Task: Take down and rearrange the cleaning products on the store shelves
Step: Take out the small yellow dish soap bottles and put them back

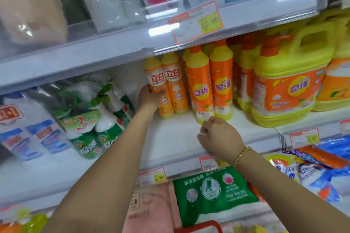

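Observation:
Two slim orange-and-yellow dish soap bottles stand side by side on the white middle shelf (176,130). My left hand (149,98) grips the left bottle (158,83) around its middle; its twin (175,85) stands just to the right. Two taller orange bottles (200,89) with orange caps stand to their right. My right hand (217,134) hovers over the bare shelf in front of those taller bottles, fingers loosely curled and holding nothing.
A big yellow jug (289,85) with a handle stands at the right. Green and blue bundled packs (91,119) lie at the left. Detergent bags (214,195) fill the shelf below. A red basket rim (198,228) shows at the bottom. Price tags line the shelf edges.

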{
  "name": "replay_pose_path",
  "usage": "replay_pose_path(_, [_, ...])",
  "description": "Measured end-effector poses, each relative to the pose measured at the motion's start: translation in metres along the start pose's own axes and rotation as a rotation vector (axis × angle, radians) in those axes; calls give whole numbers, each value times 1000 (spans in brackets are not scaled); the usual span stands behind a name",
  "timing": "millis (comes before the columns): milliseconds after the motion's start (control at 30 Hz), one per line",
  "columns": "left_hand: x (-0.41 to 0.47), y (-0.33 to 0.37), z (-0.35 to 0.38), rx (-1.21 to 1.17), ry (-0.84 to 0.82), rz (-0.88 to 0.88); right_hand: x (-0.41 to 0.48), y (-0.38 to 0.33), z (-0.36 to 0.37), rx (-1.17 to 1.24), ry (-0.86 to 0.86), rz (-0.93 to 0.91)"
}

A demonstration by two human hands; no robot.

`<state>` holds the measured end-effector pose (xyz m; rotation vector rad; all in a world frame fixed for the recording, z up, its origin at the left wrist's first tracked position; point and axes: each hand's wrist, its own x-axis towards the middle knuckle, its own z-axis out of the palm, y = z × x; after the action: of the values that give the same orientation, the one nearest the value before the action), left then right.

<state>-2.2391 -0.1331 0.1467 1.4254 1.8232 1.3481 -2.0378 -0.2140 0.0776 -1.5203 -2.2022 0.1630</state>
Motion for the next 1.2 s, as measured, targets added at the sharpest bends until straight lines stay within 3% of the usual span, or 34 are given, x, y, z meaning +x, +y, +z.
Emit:
replay_pose_path(233, [-20,-6,-3,-63,1,34,-5,-3,-9,44,-39,6])
replay_pose_path(533, [-167,-13,-29,-219,-19,254,-54,-25,-59,12,-80,-52])
replay_pose_path(767, [-243,19,-56,-334,20,240,-101,-56,-110,15,-129,-73])
replay_pose_path(1033, [-299,79,-83,-755,30,66,-174,-90,-123,411,145,-174])
replay_pose_path(1200, [-320,91,-96,-804,-32,111,-194,-92,-125,557,327,-166])
